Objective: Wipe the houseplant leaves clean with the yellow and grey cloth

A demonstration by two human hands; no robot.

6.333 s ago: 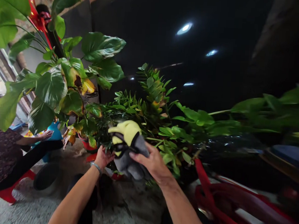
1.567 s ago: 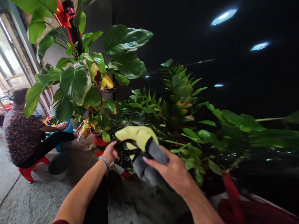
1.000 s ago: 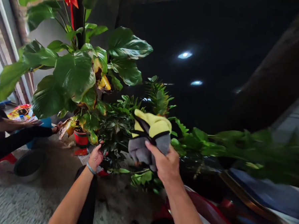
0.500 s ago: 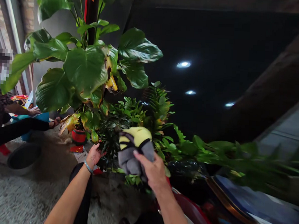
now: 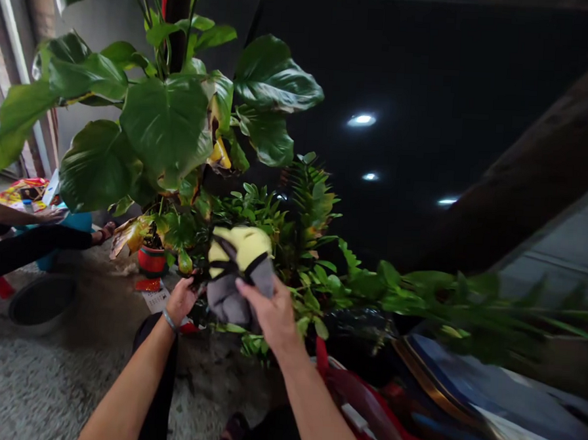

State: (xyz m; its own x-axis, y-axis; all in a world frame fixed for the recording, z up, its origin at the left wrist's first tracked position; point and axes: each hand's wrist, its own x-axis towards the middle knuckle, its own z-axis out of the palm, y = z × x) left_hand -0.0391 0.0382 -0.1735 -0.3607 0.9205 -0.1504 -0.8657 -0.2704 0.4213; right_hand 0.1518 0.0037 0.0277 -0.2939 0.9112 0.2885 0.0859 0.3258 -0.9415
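At far left, another person's forearm (image 5: pixel 8 215) lies beyond the basin (image 5: pixel 43 302), which rests on the floor (image 5: pixel 14 376). Next to the right stands the tall plant (image 5: pixel 164 121), its lower leaves yellowed and brown, in the red pot (image 5: pixel 152 262). At centre left, the left hand (image 5: pixel 180 298), ringed by a bracelet (image 5: pixel 169 320), reaches to the dark leaves; its fingers are partly bent, and whether they pinch a leaf cannot be told. At centre, the yellow and grey cloth (image 5: pixel 237 260) is raised before the shrub (image 5: pixel 319 201), gripped firmly by the right hand (image 5: pixel 272 317), thumb on the near face. Progress, as judged: the cloth is taken up and brought to the foliage; releasing it is not yet done, and yellowed leaves are left on the plant. At near right lies a red frame (image 5: pixel 363 407).
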